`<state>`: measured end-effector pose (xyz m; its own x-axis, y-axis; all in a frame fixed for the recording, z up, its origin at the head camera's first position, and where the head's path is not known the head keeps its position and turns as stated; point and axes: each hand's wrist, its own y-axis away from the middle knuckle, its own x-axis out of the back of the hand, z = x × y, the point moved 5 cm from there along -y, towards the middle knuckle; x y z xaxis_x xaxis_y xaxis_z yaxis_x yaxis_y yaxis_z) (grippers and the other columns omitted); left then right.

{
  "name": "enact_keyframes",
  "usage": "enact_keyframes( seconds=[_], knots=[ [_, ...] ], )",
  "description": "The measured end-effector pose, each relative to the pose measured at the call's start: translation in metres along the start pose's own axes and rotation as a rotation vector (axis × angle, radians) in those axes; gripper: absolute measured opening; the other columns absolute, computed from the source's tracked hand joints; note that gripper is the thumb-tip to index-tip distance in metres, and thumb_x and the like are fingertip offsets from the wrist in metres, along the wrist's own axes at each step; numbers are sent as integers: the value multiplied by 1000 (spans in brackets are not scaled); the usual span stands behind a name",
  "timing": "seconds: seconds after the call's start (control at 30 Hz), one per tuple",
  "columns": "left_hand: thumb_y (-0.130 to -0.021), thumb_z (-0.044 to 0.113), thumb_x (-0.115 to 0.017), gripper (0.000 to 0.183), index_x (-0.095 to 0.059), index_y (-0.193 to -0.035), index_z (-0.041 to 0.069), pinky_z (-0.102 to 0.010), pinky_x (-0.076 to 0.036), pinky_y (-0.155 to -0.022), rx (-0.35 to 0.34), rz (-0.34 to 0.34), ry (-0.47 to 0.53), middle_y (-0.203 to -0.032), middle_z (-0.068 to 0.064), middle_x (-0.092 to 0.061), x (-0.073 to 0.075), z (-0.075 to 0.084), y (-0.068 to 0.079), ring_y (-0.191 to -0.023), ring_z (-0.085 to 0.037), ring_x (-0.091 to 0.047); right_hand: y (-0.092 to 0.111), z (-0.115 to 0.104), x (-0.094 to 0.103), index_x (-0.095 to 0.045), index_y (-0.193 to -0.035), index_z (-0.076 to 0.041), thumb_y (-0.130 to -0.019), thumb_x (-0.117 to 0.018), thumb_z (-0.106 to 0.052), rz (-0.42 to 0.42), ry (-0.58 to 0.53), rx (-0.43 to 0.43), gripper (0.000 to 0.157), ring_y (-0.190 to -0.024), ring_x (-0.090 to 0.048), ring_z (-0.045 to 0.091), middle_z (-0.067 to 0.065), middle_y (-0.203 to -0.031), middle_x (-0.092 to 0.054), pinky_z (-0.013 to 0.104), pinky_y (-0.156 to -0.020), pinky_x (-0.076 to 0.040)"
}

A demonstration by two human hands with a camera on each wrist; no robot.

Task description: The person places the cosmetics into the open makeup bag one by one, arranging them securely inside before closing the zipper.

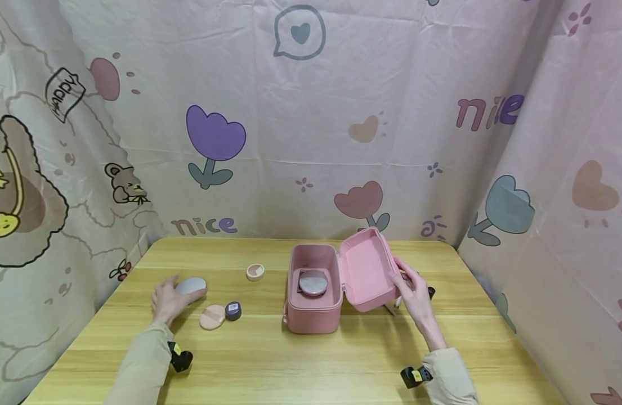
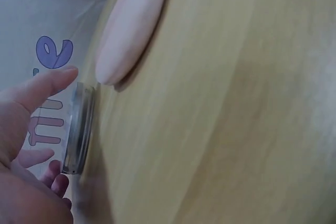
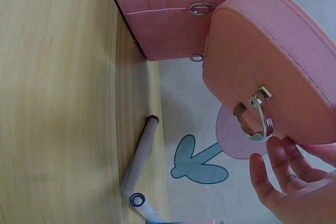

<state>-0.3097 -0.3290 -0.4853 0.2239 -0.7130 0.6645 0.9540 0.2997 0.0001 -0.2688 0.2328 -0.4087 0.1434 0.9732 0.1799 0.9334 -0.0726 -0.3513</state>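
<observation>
A round silver compact (image 1: 191,286) lies on the table at the left. My left hand (image 1: 166,301) is spread around it, thumb at its near side and fingers at its far side; in the left wrist view the fingers are parted beside the compact (image 2: 79,129). At the right, my right hand (image 1: 412,292) holds the edge of the tilted-back lid (image 1: 368,270) of a pink cosmetic case (image 1: 314,320). The right wrist view shows the fingers (image 3: 281,174) against the lid's outside, below its metal-ringed handle (image 3: 257,114). Another round compact (image 1: 313,282) sits inside the case.
A beige powder puff (image 1: 212,317) and a small dark jar (image 1: 233,311) lie right of my left hand. A small round pot (image 1: 255,272) stands farther back. Behind the lid lie several slim tubes, one of them a pinkish tube (image 3: 140,156). A patterned curtain (image 1: 290,140) hangs behind the table.
</observation>
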Motion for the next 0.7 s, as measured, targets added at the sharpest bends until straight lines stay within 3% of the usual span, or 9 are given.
enact_keyframes(
  seconds=[0.23, 0.7],
  knots=[
    [-85, 30, -82, 99, -27, -155, -14, -75, -21, -113, -9, -20, -31, -150, -48, -27, -7, -5, -2, -137, -65, -23, 0, 1, 0, -44, -153, 13, -105, -57, -7, 2, 2, -6, 53, -99, -63, -10, 38, -145, -54, 10, -83, -53],
    [-84, 29, -82, 93, -35, -151, -14, -72, -30, -110, -28, 11, -31, -147, -47, -33, -10, -1, -2, -133, -62, -33, 1, 2, 0, -44, -154, 11, -105, -57, -8, 7, 4, -25, 54, -99, -63, -9, 39, -139, -58, 11, -83, -53]
  ],
)
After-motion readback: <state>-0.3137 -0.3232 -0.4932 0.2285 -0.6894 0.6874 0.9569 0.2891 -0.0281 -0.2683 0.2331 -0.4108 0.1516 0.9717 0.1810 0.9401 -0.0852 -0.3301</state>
